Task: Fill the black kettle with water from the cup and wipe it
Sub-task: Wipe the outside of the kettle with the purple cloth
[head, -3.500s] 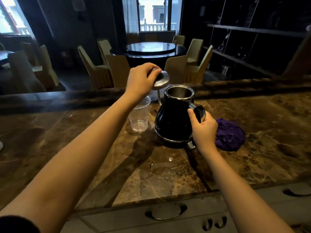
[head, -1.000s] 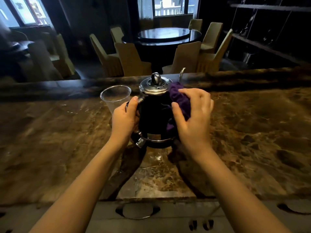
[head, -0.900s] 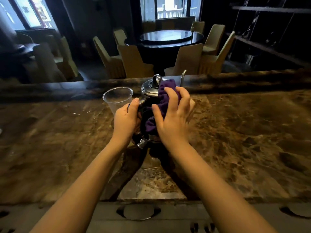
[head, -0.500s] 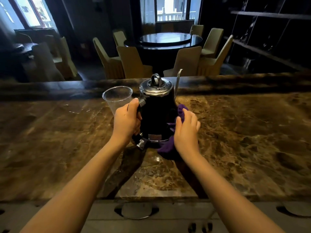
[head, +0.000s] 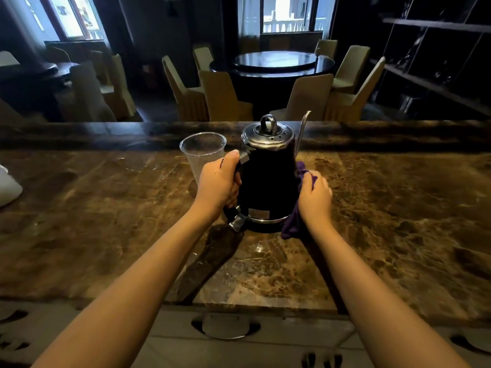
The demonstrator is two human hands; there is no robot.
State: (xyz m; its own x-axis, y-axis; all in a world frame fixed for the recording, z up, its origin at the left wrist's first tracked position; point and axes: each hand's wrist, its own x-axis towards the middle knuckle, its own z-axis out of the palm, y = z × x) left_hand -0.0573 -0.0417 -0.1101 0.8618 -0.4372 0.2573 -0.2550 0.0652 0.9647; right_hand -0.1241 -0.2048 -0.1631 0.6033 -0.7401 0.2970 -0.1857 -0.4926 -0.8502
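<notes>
Left hand [head: 218, 185] grip wraps the lidded black metal kettle [head: 267, 187] handle on the brown marble bench [head: 385, 208]. Right hand [head: 314, 199] grip pinches crumpled purple cloth [head: 292, 227] against kettle side.

Black gooseneck kettle [head: 267, 187] upright on the brown marble counter, silver perforated lid [head: 267, 138] with ring knob seated, thin spout rising at its far right; clear plastic cup [head: 203, 155] upright just left, apparently empty; purple cloth [head: 295, 221] pressed against the kettle's lower right side.
</notes>
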